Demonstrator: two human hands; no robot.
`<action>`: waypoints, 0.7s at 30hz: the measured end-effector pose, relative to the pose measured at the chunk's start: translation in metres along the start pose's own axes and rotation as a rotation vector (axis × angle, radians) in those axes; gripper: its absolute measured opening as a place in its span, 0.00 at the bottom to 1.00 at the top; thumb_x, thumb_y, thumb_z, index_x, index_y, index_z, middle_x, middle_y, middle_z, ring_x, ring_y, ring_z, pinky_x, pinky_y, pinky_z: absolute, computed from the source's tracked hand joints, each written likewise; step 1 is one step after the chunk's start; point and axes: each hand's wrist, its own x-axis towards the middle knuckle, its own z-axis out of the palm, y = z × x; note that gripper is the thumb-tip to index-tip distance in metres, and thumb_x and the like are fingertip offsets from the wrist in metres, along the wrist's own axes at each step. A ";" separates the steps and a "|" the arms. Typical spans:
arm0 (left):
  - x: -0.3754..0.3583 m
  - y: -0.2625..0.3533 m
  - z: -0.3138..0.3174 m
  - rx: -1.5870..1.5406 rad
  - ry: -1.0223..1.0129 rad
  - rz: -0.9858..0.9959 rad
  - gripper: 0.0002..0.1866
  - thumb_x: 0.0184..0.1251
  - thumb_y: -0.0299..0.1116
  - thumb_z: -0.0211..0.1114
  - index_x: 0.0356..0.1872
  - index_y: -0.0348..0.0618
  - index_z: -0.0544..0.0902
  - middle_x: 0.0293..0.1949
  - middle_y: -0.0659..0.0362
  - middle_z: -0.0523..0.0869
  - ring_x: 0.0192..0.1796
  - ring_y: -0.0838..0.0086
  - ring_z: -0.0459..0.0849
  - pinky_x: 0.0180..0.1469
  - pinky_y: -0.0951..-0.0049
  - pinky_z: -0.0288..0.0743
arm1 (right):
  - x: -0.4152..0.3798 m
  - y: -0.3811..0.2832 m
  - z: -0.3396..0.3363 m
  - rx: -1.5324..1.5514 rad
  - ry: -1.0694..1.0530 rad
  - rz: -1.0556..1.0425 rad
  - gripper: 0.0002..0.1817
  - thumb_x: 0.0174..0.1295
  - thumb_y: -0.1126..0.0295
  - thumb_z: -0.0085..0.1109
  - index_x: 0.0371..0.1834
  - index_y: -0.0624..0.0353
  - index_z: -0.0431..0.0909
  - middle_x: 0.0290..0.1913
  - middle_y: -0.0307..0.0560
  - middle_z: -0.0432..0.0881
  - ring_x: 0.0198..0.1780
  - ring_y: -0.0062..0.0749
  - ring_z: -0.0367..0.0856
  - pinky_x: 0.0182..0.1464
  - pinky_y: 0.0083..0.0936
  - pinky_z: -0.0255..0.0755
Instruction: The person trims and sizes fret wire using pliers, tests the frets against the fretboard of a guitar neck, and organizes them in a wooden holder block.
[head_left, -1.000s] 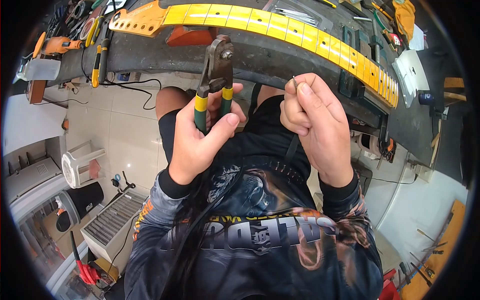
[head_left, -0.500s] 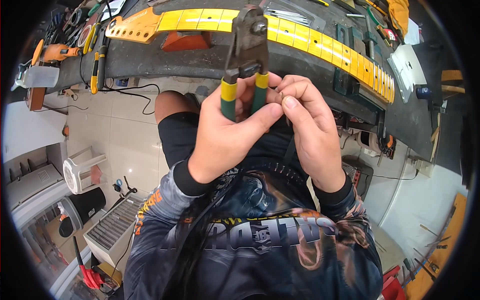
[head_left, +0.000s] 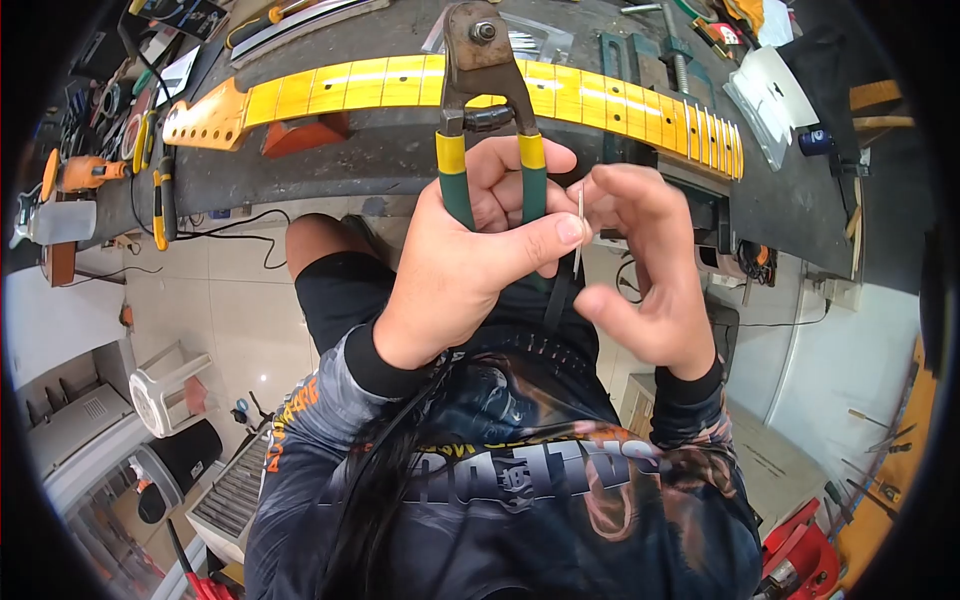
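My left hand [head_left: 450, 250] is closed around the green and yellow handles of a pair of cutters [head_left: 480, 70], whose metal head points up, away from me. Between the same hand's thumb and fingers a short thin piece of metal wire [head_left: 579, 255], like fret wire, stands nearly upright. My right hand [head_left: 655, 270] is just to the right of it, thumb and fingers apart, fingertips close to the wire. Beyond both hands lies a yellow guitar neck [head_left: 350, 87] across the bench, with bright metal frets at its right end.
A red block [head_left: 305, 133] supports the neck near its headstock. The dark workbench [head_left: 400, 150] carries several tools, among them yellow-and-black pliers [head_left: 163, 205]. Metal clamping hardware [head_left: 680, 65] sits behind the neck. White plastic pieces [head_left: 770, 105] lie at the right.
My right hand has opened and drawn away from the wire, which now shows in my left hand's pinch. The cutters shift slightly up and left; the whole view has turned a little.
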 end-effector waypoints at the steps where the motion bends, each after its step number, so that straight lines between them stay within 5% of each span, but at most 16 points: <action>1: 0.002 -0.001 0.001 -0.027 -0.017 -0.015 0.27 0.74 0.23 0.79 0.71 0.36 0.80 0.44 0.53 0.93 0.38 0.76 0.89 0.42 0.76 0.83 | -0.003 0.001 -0.005 -0.054 -0.009 -0.036 0.49 0.63 0.69 0.82 0.87 0.61 0.66 0.72 0.51 0.77 0.70 0.40 0.80 0.69 0.41 0.77; 15: 0.027 -0.005 0.021 -0.081 -0.081 -0.154 0.28 0.75 0.24 0.79 0.72 0.35 0.79 0.44 0.54 0.92 0.43 0.76 0.90 0.43 0.76 0.83 | -0.009 0.009 -0.033 -0.148 0.058 -0.030 0.45 0.58 0.71 0.85 0.81 0.61 0.74 0.69 0.56 0.81 0.68 0.49 0.82 0.67 0.42 0.79; 21: 0.037 -0.007 0.020 -0.104 -0.125 -0.173 0.26 0.80 0.29 0.75 0.73 0.34 0.79 0.44 0.53 0.92 0.40 0.75 0.89 0.42 0.76 0.82 | 0.010 -0.007 -0.061 -0.460 -0.024 -0.088 0.40 0.56 0.65 0.86 0.73 0.62 0.80 0.66 0.56 0.84 0.67 0.54 0.83 0.71 0.46 0.77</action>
